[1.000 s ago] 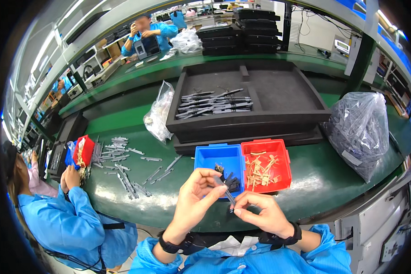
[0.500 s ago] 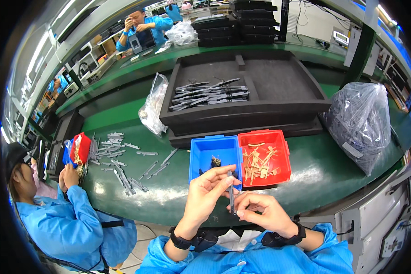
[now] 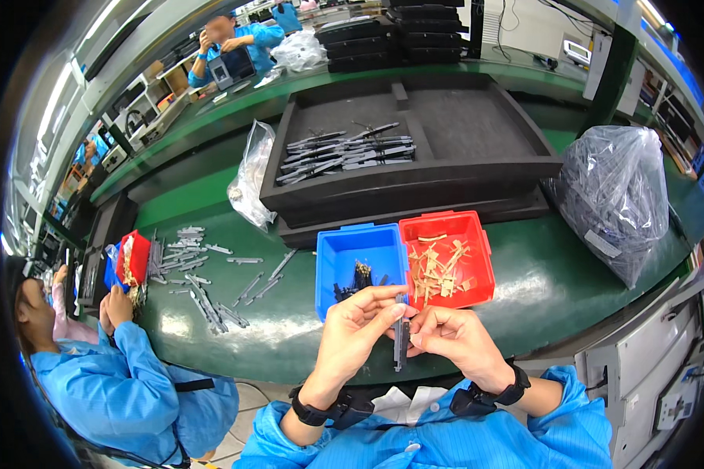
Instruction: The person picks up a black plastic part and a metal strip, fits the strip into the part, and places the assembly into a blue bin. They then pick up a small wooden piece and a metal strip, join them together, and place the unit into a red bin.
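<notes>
Hands [image 3: 414, 332] nearer now, gray strip [image 3: 400, 342] upright before blue bin [image 3: 358, 262].

The top of the dark grey strip [image 3: 400, 344] is covered by the fingers of the left hand [image 3: 357, 324] and the right hand [image 3: 454, 338], so how each grip closes on it cannot be made out. The small dark parts in the blue bin [image 3: 360, 262] are too small to tell apart. The contents of the grey plastic bag [image 3: 614, 195] blur behind its film. The co-worker's hands [image 3: 117, 305] hide whatever they hold.
</notes>
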Action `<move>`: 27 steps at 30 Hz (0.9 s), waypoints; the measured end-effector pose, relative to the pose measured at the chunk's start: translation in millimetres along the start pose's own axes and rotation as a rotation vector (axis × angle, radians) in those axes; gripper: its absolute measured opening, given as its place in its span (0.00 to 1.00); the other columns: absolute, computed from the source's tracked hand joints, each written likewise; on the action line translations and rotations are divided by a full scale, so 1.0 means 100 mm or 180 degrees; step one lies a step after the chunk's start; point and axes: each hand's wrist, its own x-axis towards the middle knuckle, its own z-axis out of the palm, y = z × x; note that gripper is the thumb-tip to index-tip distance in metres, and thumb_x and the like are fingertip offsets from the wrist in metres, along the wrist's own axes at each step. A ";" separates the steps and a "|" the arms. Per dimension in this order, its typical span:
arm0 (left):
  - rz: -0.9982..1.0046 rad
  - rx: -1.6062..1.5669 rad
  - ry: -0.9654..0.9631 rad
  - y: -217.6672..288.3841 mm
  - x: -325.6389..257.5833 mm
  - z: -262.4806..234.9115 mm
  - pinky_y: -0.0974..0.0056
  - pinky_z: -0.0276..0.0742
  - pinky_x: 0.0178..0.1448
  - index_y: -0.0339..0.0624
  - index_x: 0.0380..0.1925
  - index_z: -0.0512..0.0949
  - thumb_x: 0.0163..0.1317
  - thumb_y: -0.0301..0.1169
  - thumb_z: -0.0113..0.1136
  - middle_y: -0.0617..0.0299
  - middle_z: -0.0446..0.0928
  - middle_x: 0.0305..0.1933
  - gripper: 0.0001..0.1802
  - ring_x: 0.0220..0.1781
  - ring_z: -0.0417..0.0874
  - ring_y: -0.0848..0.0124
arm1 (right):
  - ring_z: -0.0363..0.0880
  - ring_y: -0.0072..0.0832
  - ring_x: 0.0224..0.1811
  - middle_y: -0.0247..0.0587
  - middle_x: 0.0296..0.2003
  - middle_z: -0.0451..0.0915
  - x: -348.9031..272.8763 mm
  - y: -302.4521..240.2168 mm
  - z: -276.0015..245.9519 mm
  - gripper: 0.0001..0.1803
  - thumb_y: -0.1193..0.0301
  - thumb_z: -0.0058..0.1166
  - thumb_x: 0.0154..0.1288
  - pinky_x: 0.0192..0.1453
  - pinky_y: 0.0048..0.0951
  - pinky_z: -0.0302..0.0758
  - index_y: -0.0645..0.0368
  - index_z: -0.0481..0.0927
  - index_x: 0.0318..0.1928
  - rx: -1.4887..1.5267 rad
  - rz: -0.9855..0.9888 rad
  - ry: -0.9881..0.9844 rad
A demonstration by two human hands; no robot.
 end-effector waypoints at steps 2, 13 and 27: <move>-0.0014 0.0010 -0.0019 0.00 0.00 0.01 0.73 0.76 0.37 0.35 0.49 0.74 0.62 0.26 0.55 0.57 0.80 0.39 0.15 0.39 0.80 0.75 | 0.80 0.24 0.39 0.38 0.35 0.78 -0.01 -0.01 0.00 0.04 0.78 0.53 0.61 0.47 0.28 0.79 0.64 0.73 0.30 -0.0002 0.0043 0.0009; -0.0007 0.0051 -0.0060 0.02 0.00 0.02 0.73 0.76 0.37 0.35 0.49 0.74 0.62 0.26 0.55 0.58 0.80 0.38 0.15 0.39 0.80 0.76 | 0.80 0.25 0.40 0.39 0.36 0.79 0.00 -0.03 -0.03 0.03 0.77 0.53 0.62 0.47 0.28 0.78 0.64 0.75 0.31 0.0071 0.0118 -0.0113; 0.0021 -0.0021 -0.0168 0.03 -0.01 0.01 0.73 0.76 0.36 0.34 0.50 0.73 0.63 0.25 0.55 0.60 0.79 0.36 0.15 0.37 0.79 0.77 | 0.79 0.25 0.41 0.39 0.38 0.76 -0.04 -0.06 -0.04 0.04 0.77 0.52 0.63 0.48 0.29 0.79 0.65 0.75 0.33 0.0288 0.0206 -0.0227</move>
